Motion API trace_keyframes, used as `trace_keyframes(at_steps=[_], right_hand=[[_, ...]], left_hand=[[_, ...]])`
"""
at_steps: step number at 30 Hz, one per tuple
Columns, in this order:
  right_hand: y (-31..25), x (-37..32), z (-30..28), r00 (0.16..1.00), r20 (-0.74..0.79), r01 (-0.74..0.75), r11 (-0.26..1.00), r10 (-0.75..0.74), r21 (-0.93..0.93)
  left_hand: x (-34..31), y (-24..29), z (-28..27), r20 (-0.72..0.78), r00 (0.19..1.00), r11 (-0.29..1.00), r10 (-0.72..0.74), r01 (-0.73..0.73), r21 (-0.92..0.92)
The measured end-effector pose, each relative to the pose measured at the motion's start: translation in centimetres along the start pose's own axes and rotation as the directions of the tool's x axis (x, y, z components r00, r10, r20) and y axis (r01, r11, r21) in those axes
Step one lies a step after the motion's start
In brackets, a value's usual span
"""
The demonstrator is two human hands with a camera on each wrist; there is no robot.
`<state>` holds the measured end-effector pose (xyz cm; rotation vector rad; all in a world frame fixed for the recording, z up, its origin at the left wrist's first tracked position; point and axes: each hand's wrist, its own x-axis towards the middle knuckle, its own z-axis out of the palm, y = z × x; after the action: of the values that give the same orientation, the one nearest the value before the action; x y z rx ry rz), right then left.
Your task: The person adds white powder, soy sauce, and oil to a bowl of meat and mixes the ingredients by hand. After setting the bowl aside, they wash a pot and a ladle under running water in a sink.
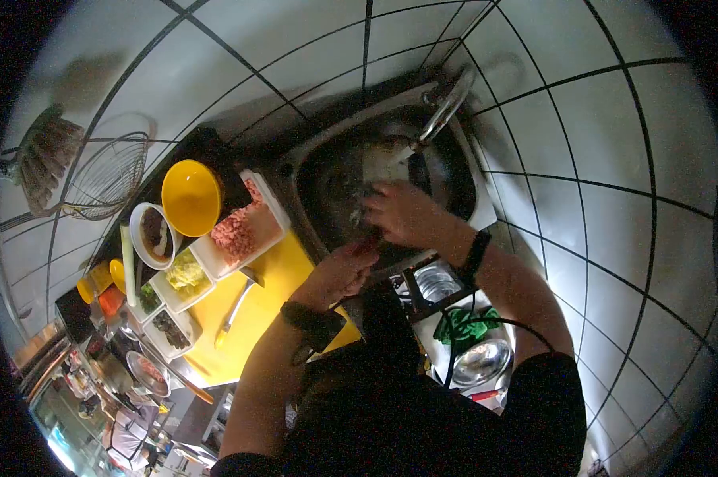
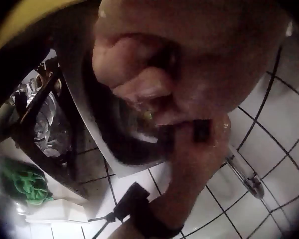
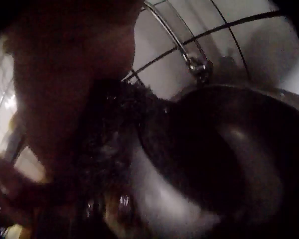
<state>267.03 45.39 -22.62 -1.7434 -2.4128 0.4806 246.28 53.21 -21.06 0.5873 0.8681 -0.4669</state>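
Note:
In the head view both hands meet over the dark sink [image 1: 315,203]. My left hand [image 1: 339,274] is curled, gripping what looks like the handle of a broad-bladed knife; the handle is mostly hidden by the fingers. Its pale, flat, rectangular blade [image 1: 384,165] shows beyond my right hand, below the faucet spout [image 1: 446,111]. My right hand [image 1: 410,215] bends over the knife, close to the left knuckles. Under the right fingers, the right wrist view shows a dark, rough wad [image 3: 112,127] like a scouring pad; this view is too dark to show its outline.
Left of the sink, a yellow cutting board [image 1: 275,274] carries a yellow-handled utensil [image 1: 230,319]. Beside it stand a minced meat tray [image 1: 275,226], a yellow bowl [image 1: 192,199] and a white bowl [image 1: 154,236]. Green cloth [image 1: 466,324] and a metal bowl [image 1: 482,362] are at the right.

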Motion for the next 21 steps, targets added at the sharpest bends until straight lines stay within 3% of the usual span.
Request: trace_keyframes(at_steps=[1,3,4,6,7,9,11,12,14,17,18,19,20,21], right_hand=[[0.7,0.5,-0.8,1.0,0.002,0.004,1.0,-0.004,0.001],[3.9,2.3,-1.8,0.949,-0.063,-0.296,0.942,0.309,0.156],[7.8,2.4,1.0,0.904,-0.088,-0.338,0.823,0.419,0.456],[13.2,1.3,3.7,0.846,-0.082,-0.321,0.627,0.526,0.71],[14.5,1.0,3.4,0.801,0.021,-0.416,0.531,0.598,0.738],[14.9,1.2,4.5,0.746,0.13,-0.506,0.427,0.654,0.75],[12.9,2.0,6.1,0.783,-0.085,-0.441,0.645,0.617,0.623],[10.7,1.7,6.0,0.784,-0.074,-0.447,0.642,0.617,0.623],[4.4,1.8,0.7,0.954,-0.18,-0.196,0.955,0.238,0.224],[4.2,1.9,1.0,0.96,-0.224,-0.106,0.961,0.166,0.256],[5.4,1.8,1.8,0.961,-0.228,-0.099,0.962,0.159,0.254],[8.1,1.0,3.0,0.914,-0.07,-0.371,0.894,0.399,0.25],[9.0,-0.1,3.0,0.821,-0.047,-0.539,0.799,0.569,0.268],[10.0,-1.2,2.9,0.696,-0.023,-0.683,0.671,0.718,0.287]], left_hand=[[0.0,0.0,-0.1,-0.026,1.0,1.0,-0.009,0.01,0.014],[0.5,-0.6,-0.5,-0.032,0.999,0.997,0.029,-0.027,0.069],[0.7,-1.2,-0.7,-0.031,0.997,0.99,0.064,-0.06,0.129],[1.0,-2.1,-1.3,-0.04,0.997,0.993,0.068,-0.064,0.098],[0.8,-1.8,-1.4,-0.045,0.996,0.995,0.077,-0.073,0.07],[0.1,-1.6,-1.5,-0.043,0.997,0.996,0.057,-0.054,0.073],[0.1,-1.6,-1.9,-0.036,0.999,0.997,0.037,-0.034,0.065],[0.3,-2.2,-2.4,-0.004,0.999,0.999,0.048,-0.048,-0.006],[0.3,-2.5,-2.4,0.033,0.998,0.996,0.058,-0.056,-0.07],[-0.4,-2.1,-2.2,-0.018,0.997,0.995,0.074,-0.075,-0.066],[-0.3,-1.9,-2.4,-0.028,0.997,0.997,0.07,-0.069,0.033],[-0.1,-1.7,-2.6,-0.038,0.997,0.989,0.069,-0.063,0.132],[0.7,-2.7,-3.2,-0.042,0.996,0.989,0.075,-0.069,0.13],[2.0,-4.3,-4.0,-0.025,0.905,0.791,0.424,-0.358,0.496]])
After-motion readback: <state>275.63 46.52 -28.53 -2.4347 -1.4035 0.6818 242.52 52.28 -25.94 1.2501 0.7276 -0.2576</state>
